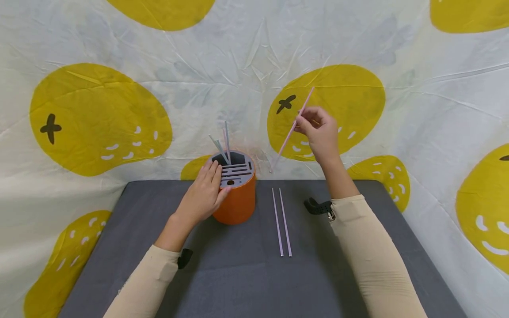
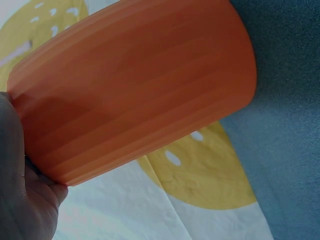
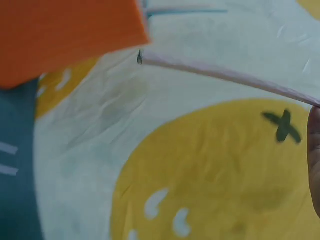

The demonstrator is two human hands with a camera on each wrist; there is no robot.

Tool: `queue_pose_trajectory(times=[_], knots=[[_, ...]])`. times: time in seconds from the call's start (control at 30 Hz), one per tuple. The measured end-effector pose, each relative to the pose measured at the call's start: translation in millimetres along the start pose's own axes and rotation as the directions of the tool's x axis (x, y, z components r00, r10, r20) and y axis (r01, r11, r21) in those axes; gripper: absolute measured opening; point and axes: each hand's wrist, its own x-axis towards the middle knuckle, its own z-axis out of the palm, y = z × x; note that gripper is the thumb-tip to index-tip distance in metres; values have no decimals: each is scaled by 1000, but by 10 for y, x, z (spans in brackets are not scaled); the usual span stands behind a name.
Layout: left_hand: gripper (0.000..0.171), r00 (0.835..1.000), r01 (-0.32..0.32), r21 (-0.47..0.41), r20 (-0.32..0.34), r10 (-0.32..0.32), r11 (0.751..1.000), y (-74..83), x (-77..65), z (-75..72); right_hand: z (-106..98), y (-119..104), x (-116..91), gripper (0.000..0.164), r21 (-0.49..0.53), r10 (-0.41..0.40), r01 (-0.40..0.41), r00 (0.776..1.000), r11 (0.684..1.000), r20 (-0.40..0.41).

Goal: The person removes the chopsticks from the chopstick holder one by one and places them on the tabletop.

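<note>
An orange holder [image 1: 235, 205] with a grey slotted lid [image 1: 238, 170] stands toward the back of the dark table. My left hand [image 1: 203, 192] rests across the near left of the lid, fingers stretched out, thumb by the rim. In the left wrist view the orange wall [image 2: 135, 85] fills much of the picture. My right hand [image 1: 321, 132] pinches a thin pink stick [image 1: 289, 134] between thumb and fingers, raised right of the holder. The stick slants, its dark-tipped lower end toward the holder; the right wrist view shows that pink stick [image 3: 220, 76] close up.
Two thin pinkish sticks [image 1: 277, 223] lie side by side on the table [image 1: 238, 282], right of the holder. Several pale blue and pink sticks [image 1: 227, 143] stand in the holder's rear opening. A white cloth [image 1: 222, 57] with yellow shapes hangs behind the table.
</note>
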Motion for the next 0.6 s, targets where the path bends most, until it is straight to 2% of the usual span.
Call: queue_pose_trajectory(times=[0.13, 0.33, 0.6], knots=[[72, 1000, 5, 0, 8, -5, 1000, 4, -3, -13, -201, 165, -108, 16, -90, 30, -30, 1000, 995, -1], [71, 1000, 5, -1, 8, -5, 1000, -3, -5, -4, -480, 441, -287, 24, -211, 102, -92, 994, 973, 36], [72, 1000, 8, -1, 10, -8, 1000, -4, 1, -1, -694, 794, -528, 35, -372, 243, -196, 967, 907, 82]])
